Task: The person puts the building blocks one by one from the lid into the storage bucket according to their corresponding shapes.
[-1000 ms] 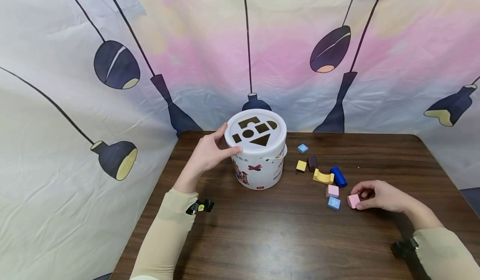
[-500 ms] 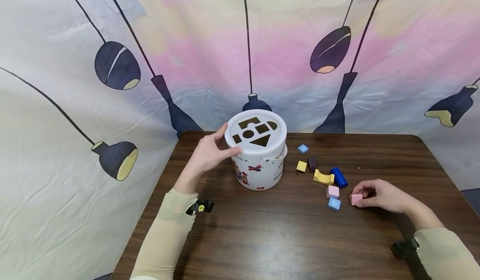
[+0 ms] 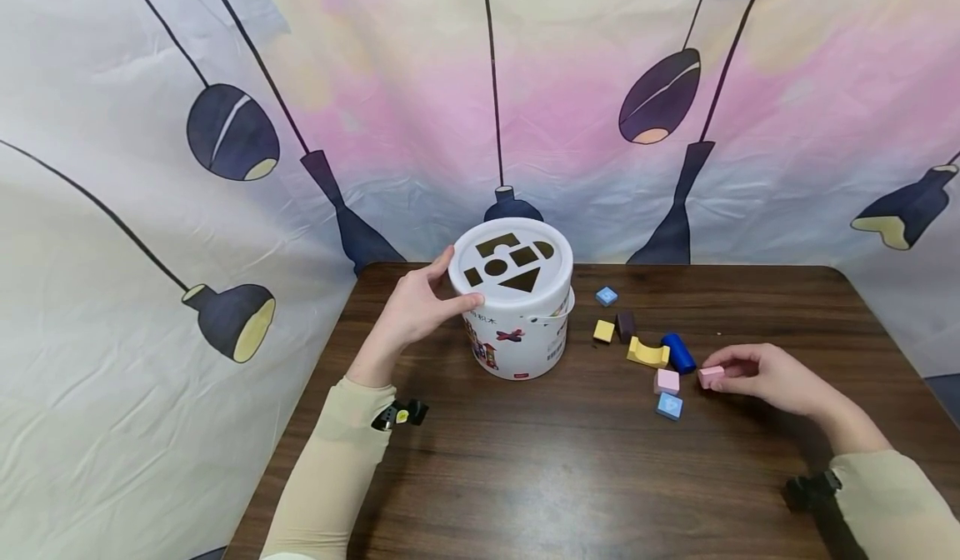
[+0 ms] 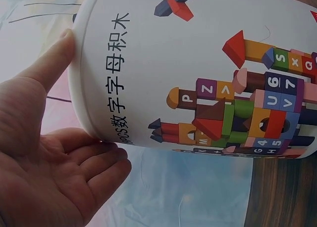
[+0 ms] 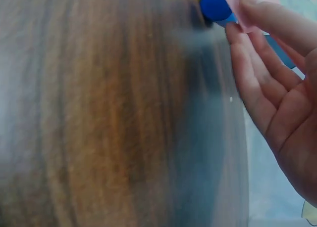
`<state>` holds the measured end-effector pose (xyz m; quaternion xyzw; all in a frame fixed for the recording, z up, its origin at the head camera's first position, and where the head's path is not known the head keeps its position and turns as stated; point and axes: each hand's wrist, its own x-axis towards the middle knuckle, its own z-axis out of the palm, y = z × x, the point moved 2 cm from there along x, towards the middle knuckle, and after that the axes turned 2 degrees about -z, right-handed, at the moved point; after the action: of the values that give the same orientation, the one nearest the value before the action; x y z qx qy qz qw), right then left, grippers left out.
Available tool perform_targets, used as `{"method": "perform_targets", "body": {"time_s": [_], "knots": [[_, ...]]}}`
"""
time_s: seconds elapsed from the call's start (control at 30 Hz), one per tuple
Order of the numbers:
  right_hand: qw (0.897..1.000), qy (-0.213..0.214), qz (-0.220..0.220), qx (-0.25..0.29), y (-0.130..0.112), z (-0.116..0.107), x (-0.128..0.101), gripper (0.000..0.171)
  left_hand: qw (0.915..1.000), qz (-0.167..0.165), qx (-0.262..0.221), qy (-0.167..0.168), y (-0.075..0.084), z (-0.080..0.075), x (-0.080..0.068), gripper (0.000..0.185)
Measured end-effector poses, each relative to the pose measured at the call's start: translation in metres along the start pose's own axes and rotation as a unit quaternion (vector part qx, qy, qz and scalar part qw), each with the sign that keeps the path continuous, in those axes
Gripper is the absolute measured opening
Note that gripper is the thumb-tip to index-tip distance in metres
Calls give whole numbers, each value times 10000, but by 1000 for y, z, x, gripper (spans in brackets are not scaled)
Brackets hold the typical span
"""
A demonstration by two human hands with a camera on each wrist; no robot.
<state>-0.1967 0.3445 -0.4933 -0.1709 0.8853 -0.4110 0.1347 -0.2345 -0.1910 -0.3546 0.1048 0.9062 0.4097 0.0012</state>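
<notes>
My right hand (image 3: 776, 381) pinches a pink block (image 3: 711, 377) between thumb and fingertips, just right of a small group of blocks. In the right wrist view the pink block (image 5: 250, 4) shows beside the blue cylinder (image 5: 216, 5). My left hand (image 3: 414, 306) is spread against the lid edge of a white bucket (image 3: 517, 339), thumb in front and fingers at the side. The lid (image 3: 551, 281) has several shaped holes. In the left wrist view my left hand (image 4: 59, 162) touches the rim, its fingers fairly straight.
On the brown table (image 3: 540, 477) lie a second pink block (image 3: 667, 382), a blue block (image 3: 670, 406), a yellow arch (image 3: 648, 352), a blue cylinder (image 3: 678, 353), a yellow block (image 3: 603, 332), a dark block (image 3: 625, 327) and a farther blue block (image 3: 607, 296). Behind hangs a printed cloth (image 3: 420, 110).
My right hand has moved slightly away from me with the pink block, which has turned and now sits closer to the blue cylinder. The left hand and bucket have stayed in place.
</notes>
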Motion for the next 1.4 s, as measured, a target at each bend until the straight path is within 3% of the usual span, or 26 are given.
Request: {"method": "perform_targets", "body": {"time_s": [0.2, 0.43, 0.83, 1.03, 1.4], "knots": [[9993, 338, -158, 49, -12, -5, 1, 35, 10000, -3, 36, 4, 0, 0, 0, 103], [9982, 429, -399, 147, -40, -10, 7, 36, 10000, -19, 13, -2, 0, 0, 0, 102], [9948, 803, -556, 298, -95, -10, 37, 35, 10000, 0, -17, 5, -1, 1, 0, 103], [9914, 879, -833, 505, -126, -3, 52, 32, 10000, -1, -14, 10, 1, -1, 0, 103], [9853, 1258, -958, 652, -156, 4, 70, 39, 9999, -7, 130, -6, 0, 0, 0, 104]]}}
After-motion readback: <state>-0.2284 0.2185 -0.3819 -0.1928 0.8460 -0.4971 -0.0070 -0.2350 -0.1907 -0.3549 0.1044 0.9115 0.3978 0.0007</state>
